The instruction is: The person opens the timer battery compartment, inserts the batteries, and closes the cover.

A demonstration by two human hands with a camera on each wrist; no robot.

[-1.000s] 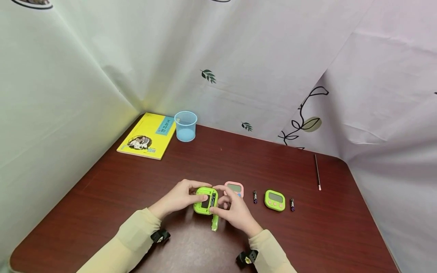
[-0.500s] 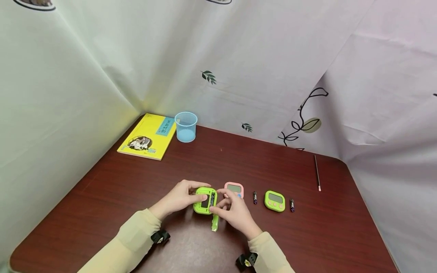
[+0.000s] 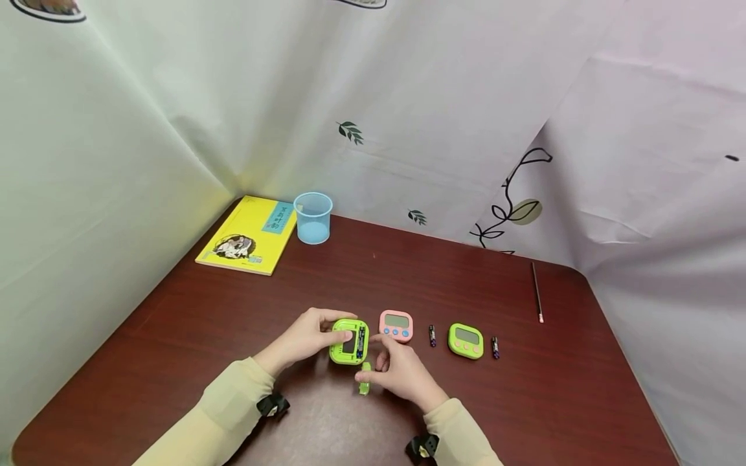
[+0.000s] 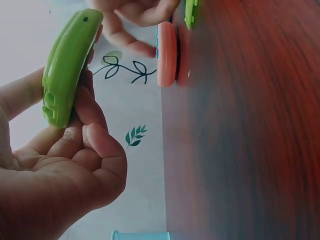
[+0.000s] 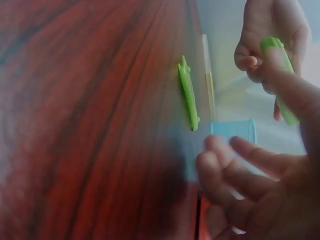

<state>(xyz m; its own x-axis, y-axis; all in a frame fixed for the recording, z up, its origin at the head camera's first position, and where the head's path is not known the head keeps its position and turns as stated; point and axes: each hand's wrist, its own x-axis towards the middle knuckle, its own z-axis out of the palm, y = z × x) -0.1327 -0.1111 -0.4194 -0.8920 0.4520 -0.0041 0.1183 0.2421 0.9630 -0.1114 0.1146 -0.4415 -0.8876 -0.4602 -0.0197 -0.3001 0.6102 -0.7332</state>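
Note:
My left hand (image 3: 305, 340) grips a green digital timer (image 3: 350, 356) with its back turned up, thumb on the back and fingers round the far edge. A dark battery (image 3: 360, 343) lies in the uncovered slot along the timer's right side. The left wrist view has the timer (image 4: 67, 65) edge-on, raised off the table. My right hand (image 3: 405, 375) hovers just right of it, fingers loosely bent and holding nothing. Under its thumb in the head view is the green battery cover (image 3: 365, 388); the right wrist view puts this cover (image 5: 188, 95) on the tabletop, apart from the fingers.
A pink timer (image 3: 396, 326) lies just beyond my right hand. Rightward are a loose battery (image 3: 432, 336), a second green timer (image 3: 465, 341), another battery (image 3: 495, 347) and a pencil (image 3: 537, 291). A yellow book (image 3: 247, 243) and blue cup (image 3: 313, 228) stand at the back left.
My right hand has drawn away from the timer's battery slot, down and slightly right, its thumb now over the cover. The left hand keeps holding the timer almost still.

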